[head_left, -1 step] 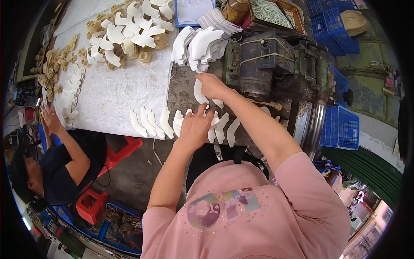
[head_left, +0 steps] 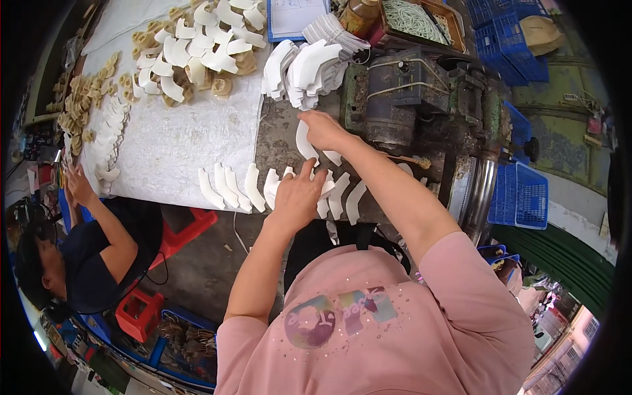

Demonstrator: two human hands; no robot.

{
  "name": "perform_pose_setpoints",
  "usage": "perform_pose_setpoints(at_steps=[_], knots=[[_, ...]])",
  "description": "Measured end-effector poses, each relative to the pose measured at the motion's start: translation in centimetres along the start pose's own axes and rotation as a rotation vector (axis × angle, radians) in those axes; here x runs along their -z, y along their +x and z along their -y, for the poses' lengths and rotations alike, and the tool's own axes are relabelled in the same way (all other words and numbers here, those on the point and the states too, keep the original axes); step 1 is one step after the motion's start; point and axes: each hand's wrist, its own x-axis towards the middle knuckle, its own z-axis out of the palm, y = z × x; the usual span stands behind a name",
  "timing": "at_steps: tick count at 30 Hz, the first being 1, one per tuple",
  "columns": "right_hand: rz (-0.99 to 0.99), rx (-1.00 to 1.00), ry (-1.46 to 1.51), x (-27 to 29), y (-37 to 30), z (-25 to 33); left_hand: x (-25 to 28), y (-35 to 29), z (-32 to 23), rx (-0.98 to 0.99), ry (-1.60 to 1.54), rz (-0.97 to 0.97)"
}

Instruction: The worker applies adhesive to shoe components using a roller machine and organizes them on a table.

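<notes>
A curved white strip [head_left: 305, 141] lies on the dark bench top in front of me. My right hand [head_left: 324, 131] grips its upper end, with the fingertips partly hidden. From below, my left hand [head_left: 297, 199] reaches up with two fingers stretched out and apart, one fingertip at the strip's lower end. More white curved strips [head_left: 253, 187] stand side by side in a row along the near edge, and my left hand covers some of them. Beyond my right hand sits a pile of like strips [head_left: 315, 64]. Part of another strip [head_left: 332, 157] shows beneath my right wrist.
A greasy machine [head_left: 401, 99] fills the bench's right side. White sheeting [head_left: 191, 145] covers the left, bearing a heap of white strips and tan pieces [head_left: 220, 87]. A co-worker [head_left: 99, 253] sits at far left near red stools [head_left: 140, 315]. Blue crates [head_left: 517, 197] stand at right.
</notes>
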Motion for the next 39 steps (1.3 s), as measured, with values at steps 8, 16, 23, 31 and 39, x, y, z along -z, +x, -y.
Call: perform_pose_setpoints(at_steps=[8,16,23,31,39], knots=[[0.030,-0.063,0.063,1.4,1.9,0.0,2.5,-2.3,0.2,0.072,-0.076,-0.023],[0.008,-0.033,-0.003,2.0,1.6,-0.3,4.6,-4.7,0.2,0.174,-0.251,-0.096],[-0.117,-0.021,0.305,9.4,-6.5,6.5,6.7,-5.9,-1.2,0.394,-1.135,-0.464],[-0.712,0.295,0.358,7.5,-20.8,8.9,6.7,-2.2,-10.8,0.033,-1.942,-0.575],[-0.903,0.224,0.378,9.0,-26.4,6.0,5.7,-0.7,-16.0,-0.152,-1.843,-0.430]])
